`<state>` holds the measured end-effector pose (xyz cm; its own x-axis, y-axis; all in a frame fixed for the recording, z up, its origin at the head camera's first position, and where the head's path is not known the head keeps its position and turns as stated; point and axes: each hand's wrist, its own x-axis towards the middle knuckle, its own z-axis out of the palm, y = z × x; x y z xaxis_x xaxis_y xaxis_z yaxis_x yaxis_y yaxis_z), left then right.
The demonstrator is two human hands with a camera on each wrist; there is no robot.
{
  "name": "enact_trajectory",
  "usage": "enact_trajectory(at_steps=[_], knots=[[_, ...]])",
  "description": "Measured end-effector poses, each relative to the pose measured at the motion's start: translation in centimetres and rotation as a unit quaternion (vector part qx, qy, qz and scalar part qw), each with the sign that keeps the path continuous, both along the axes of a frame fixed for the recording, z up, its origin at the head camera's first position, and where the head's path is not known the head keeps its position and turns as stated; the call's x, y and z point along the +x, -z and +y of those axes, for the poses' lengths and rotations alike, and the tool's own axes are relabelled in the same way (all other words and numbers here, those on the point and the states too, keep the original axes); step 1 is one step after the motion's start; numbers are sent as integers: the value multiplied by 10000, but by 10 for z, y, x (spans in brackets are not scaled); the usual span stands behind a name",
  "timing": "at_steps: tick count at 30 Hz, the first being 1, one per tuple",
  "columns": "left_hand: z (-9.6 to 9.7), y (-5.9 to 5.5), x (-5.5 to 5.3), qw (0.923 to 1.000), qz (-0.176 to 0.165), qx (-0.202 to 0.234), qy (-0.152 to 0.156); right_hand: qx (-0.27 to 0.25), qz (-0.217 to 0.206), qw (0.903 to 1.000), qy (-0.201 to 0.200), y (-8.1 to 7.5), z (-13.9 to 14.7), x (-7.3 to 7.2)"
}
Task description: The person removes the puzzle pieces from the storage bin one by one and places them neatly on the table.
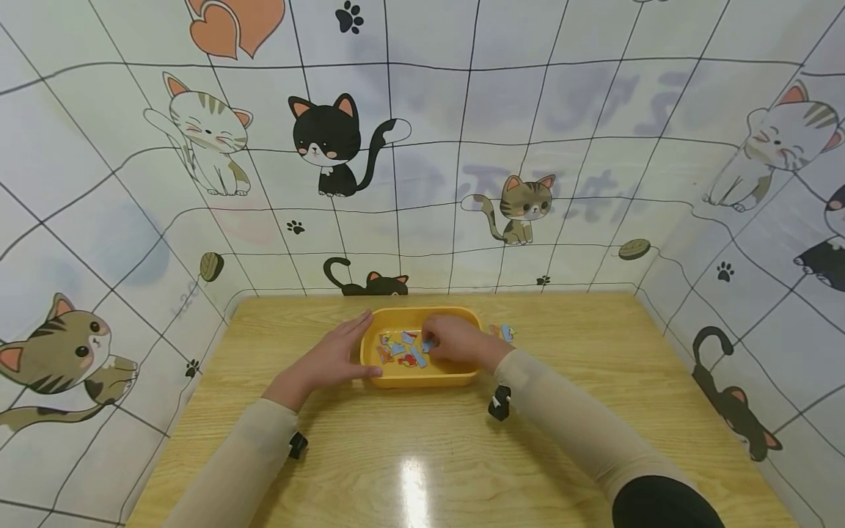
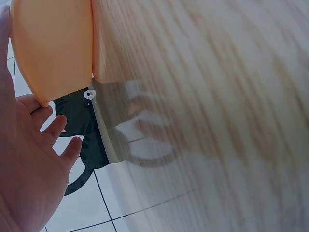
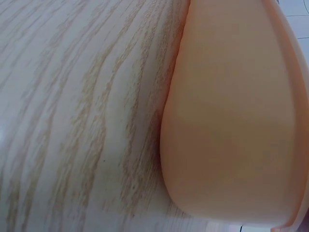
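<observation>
Here | glossy wooden table [image 1: 356, 455] — yellow tray [image 1: 422, 381] atop | cat-print walls [image 1: 429, 176]

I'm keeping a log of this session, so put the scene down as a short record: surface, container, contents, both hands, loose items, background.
surface: wooden table
container: yellow tray
contents: small multicoloured pieces, scattered
left hand: spread against the tray's left end
right hand: inside the tray, fingers at a blue piece; grip unclear
loose items: similar pieces on the table, right of the tray
background: cat-print wall
</observation>
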<state>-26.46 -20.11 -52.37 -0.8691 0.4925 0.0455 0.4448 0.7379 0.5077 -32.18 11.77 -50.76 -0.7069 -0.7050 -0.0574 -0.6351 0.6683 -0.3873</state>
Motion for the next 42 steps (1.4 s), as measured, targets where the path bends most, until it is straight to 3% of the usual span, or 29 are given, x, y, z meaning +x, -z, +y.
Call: enact_trajectory(at_steps=[7, 12, 22, 42], knots=[[1, -1, -1, 10000, 17, 38, 23, 153, 116, 9998, -88, -4, 1, 3], [2, -3, 0, 10000, -1, 59, 9, -113, 266, 9995, -88, -11, 5, 8], [0, -4, -1, 10000, 14, 33, 41, -355, 404, 9983, 241, -17, 19, 11], [0, -1, 0, 10000, 11, 20, 47, -1019, 1310, 9843, 594, -22, 69, 14]])
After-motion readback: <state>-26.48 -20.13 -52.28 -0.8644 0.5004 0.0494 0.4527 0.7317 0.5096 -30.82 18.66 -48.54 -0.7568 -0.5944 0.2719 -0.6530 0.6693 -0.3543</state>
